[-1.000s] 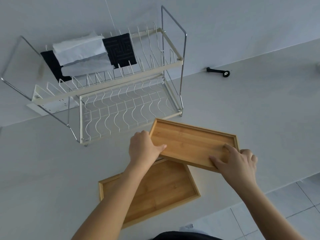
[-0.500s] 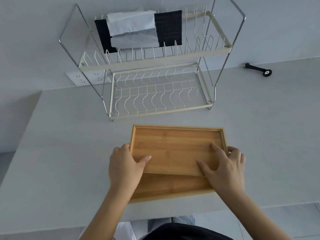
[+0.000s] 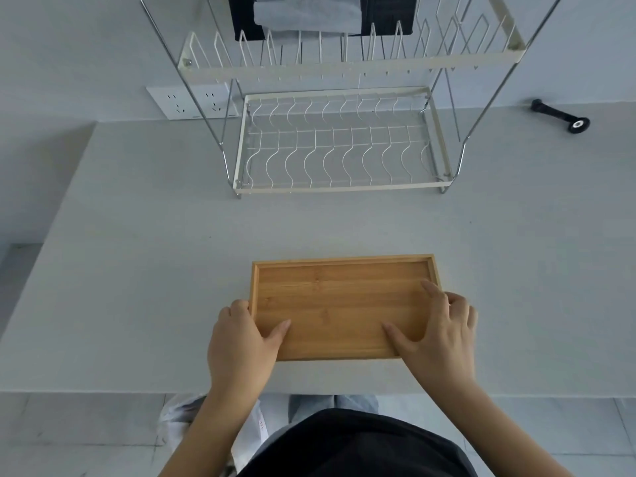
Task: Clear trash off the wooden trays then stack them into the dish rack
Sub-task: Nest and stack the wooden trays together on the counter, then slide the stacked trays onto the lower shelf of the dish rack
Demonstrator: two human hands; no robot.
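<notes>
A bare wooden tray [image 3: 339,301] lies flat near the front edge of the grey counter. It covers a second tray beneath it, which is hidden from sight. My left hand [image 3: 242,342] grips the tray's left edge, thumb on its inner surface. My right hand [image 3: 438,333] holds the right front corner, thumb and forefinger resting inside the tray. The two-tier wire dish rack [image 3: 340,146] stands behind the tray, its lower tier holding nothing.
Folded black and grey-white cloths [image 3: 303,15] sit on the rack's upper tier. A black handled tool [image 3: 561,117] lies at the back right of the counter [image 3: 137,256]. A wall socket [image 3: 191,101] is behind the rack's left leg. Tiled floor shows below the counter edge.
Both hands brought the upper tray down and squared it over the lower tray, which is now fully covered. The camera view has swung to face the rack straight on.
</notes>
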